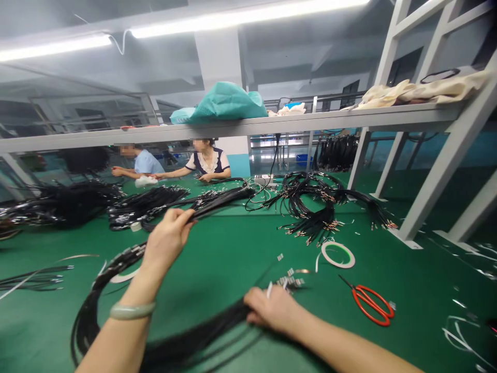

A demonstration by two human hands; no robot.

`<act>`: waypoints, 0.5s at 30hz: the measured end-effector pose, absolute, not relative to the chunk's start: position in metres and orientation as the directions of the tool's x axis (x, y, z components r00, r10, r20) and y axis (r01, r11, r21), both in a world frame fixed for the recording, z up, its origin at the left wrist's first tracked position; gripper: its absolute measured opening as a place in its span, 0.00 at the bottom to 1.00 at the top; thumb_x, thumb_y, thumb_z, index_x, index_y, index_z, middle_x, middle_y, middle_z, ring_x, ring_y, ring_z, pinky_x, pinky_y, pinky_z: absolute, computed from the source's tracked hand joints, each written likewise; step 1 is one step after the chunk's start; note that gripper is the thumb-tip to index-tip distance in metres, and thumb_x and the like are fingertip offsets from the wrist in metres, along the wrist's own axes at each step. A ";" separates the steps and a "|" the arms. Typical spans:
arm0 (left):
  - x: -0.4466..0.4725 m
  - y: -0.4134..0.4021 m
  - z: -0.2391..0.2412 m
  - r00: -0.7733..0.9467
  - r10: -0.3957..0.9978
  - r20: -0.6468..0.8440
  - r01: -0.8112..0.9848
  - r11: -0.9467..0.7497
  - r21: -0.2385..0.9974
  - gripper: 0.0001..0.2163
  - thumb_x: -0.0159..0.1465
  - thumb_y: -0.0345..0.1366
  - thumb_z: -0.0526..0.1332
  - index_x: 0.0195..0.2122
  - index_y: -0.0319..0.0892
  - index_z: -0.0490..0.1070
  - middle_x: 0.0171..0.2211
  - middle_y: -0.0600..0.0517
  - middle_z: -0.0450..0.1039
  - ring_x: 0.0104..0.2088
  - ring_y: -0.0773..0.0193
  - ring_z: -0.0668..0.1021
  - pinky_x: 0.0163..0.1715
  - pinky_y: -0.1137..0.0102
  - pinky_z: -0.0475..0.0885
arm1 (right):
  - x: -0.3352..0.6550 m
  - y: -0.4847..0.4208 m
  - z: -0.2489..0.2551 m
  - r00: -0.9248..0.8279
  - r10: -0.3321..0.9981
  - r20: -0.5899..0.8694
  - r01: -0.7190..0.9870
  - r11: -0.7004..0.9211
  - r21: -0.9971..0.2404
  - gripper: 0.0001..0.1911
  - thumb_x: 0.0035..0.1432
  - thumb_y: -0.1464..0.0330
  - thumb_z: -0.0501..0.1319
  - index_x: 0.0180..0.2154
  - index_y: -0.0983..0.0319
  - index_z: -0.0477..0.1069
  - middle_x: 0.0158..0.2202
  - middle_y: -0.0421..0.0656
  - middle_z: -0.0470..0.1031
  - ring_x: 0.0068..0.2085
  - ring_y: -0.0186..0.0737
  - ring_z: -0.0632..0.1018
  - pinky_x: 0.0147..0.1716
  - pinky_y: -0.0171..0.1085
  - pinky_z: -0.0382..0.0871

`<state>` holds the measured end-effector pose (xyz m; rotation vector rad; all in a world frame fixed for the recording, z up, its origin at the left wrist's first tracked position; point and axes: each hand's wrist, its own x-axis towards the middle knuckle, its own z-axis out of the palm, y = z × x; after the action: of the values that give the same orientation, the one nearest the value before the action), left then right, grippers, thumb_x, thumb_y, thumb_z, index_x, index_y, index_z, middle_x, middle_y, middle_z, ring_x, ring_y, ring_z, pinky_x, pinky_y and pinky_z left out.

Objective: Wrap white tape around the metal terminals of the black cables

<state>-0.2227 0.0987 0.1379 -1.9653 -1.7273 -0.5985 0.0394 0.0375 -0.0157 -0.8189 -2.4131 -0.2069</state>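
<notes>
My right hand (275, 308) is closed around a bundle of black cables (194, 326) near its end, where small white-and-metal connectors (291, 280) stick out past the fingers. A narrow white strip (269, 290) shows at those fingers. The bundle curves left in a wide loop and passes behind my left forearm. Farther up, my left hand (169, 235) pinches black cables (223, 202) that stretch away to the right; whether they belong to the same bundle I cannot tell. Right of my right hand lie red-handled scissors (373, 304) and a white tape roll (337, 254).
More black cable bundles (73, 202) lie along the back left of the green table (229, 248). Coiled cables with copper-coloured ends (310, 202) lie at the back right. Grey shelf posts (438, 155) rise at the right. Two people (209, 160) sit across the table.
</notes>
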 end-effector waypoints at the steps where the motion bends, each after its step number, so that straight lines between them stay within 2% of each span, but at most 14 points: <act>1: -0.218 0.090 0.151 0.149 0.721 0.677 0.987 -0.149 -0.058 0.16 0.67 0.40 0.51 0.54 0.45 0.65 0.49 0.46 0.68 0.43 0.56 0.75 0.40 0.68 0.69 | 0.036 0.052 -0.009 -0.604 0.532 0.594 0.632 0.773 -0.051 0.09 0.62 0.62 0.58 0.39 0.62 0.69 0.29 0.42 0.78 0.20 0.37 0.77 0.17 0.31 0.63; 4: -0.197 0.056 0.163 0.221 0.590 0.777 0.959 -0.275 -0.064 0.15 0.65 0.37 0.54 0.52 0.47 0.68 0.47 0.48 0.71 0.44 0.57 0.75 0.42 0.68 0.68 | 0.035 0.065 0.006 -0.498 0.554 0.667 0.680 0.727 -0.096 0.09 0.65 0.68 0.53 0.44 0.65 0.66 0.37 0.50 0.78 0.27 0.39 0.79 0.24 0.33 0.66; 6: -0.180 0.030 0.149 0.279 0.543 0.792 0.926 -0.371 -0.071 0.14 0.64 0.37 0.54 0.50 0.46 0.69 0.41 0.49 0.75 0.39 0.57 0.76 0.41 0.66 0.68 | 0.046 0.044 0.009 -0.522 0.499 0.691 0.633 0.770 -0.078 0.08 0.65 0.70 0.50 0.41 0.61 0.68 0.32 0.44 0.78 0.27 0.38 0.79 0.25 0.33 0.66; 8: -0.163 0.006 0.126 0.385 0.563 0.731 0.890 -0.437 -0.132 0.14 0.64 0.35 0.54 0.50 0.46 0.70 0.36 0.49 0.76 0.35 0.58 0.76 0.38 0.66 0.68 | 0.065 0.012 0.009 -0.633 0.309 0.710 0.468 0.883 0.033 0.09 0.65 0.71 0.49 0.41 0.58 0.68 0.28 0.40 0.78 0.24 0.36 0.77 0.23 0.34 0.66; 10: -0.149 -0.015 0.100 0.477 0.565 0.673 0.849 -0.494 -0.187 0.14 0.64 0.32 0.53 0.49 0.44 0.71 0.35 0.49 0.77 0.31 0.61 0.76 0.32 0.68 0.68 | 0.085 -0.018 0.010 -0.636 0.193 0.748 0.396 0.913 0.101 0.10 0.64 0.73 0.51 0.45 0.59 0.66 0.32 0.44 0.81 0.23 0.35 0.77 0.23 0.34 0.66; 11: -0.143 -0.024 0.088 0.512 0.545 0.664 0.826 -0.524 -0.208 0.13 0.64 0.30 0.53 0.48 0.43 0.71 0.36 0.48 0.78 0.32 0.61 0.76 0.32 0.68 0.68 | 0.094 -0.029 0.010 -0.602 0.208 0.771 0.425 0.901 0.088 0.10 0.64 0.73 0.51 0.46 0.60 0.65 0.36 0.48 0.81 0.27 0.37 0.79 0.25 0.34 0.68; 13: -0.134 -0.041 0.067 0.577 0.476 0.664 0.773 -0.581 -0.256 0.13 0.63 0.27 0.54 0.46 0.40 0.72 0.36 0.47 0.79 0.33 0.60 0.77 0.34 0.66 0.69 | 0.104 -0.040 0.012 -0.527 0.325 0.785 0.524 0.852 -0.001 0.10 0.65 0.69 0.54 0.48 0.62 0.62 0.45 0.56 0.78 0.38 0.42 0.81 0.28 0.35 0.70; 15: -0.129 -0.057 0.047 0.629 0.408 0.662 0.723 -0.619 -0.305 0.13 0.63 0.26 0.53 0.46 0.38 0.73 0.38 0.47 0.80 0.35 0.59 0.79 0.36 0.65 0.70 | 0.105 -0.041 0.012 -0.527 0.432 0.732 0.553 0.828 -0.090 0.14 0.64 0.62 0.55 0.48 0.63 0.60 0.50 0.60 0.74 0.38 0.42 0.81 0.27 0.34 0.70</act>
<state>-0.1285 -0.0567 0.0467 -2.2900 -0.8835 -0.7400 0.1051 -0.0409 0.0123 -0.7176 -2.2068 -0.1942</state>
